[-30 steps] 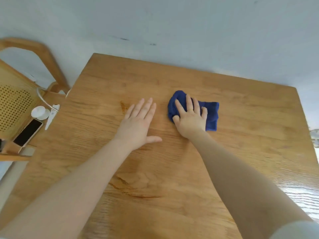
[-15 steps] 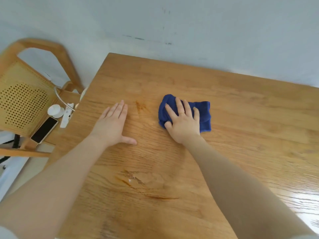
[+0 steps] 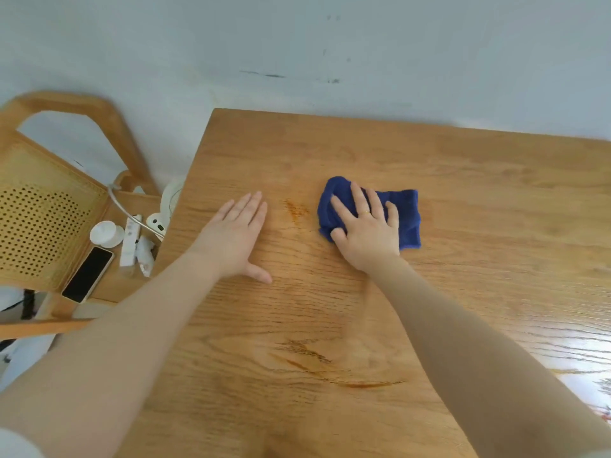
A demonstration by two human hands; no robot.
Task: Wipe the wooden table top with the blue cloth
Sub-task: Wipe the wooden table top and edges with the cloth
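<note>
Two hands flat | right hand (image 3: 367,236) presses blue cloth (image 3: 405,219), long axis left-right

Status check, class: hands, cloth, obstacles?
Right hand flat on blue cloth, pressing. Left hand flat on wooden table top. Nothing blocking.

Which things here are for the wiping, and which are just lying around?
For the wiping:
blue cloth, pressed flat under the right hand
wooden table
left hand, resting flat on the table

Just lying around, all on the chair beside the table:
phone
small white round thing
white cable
</note>
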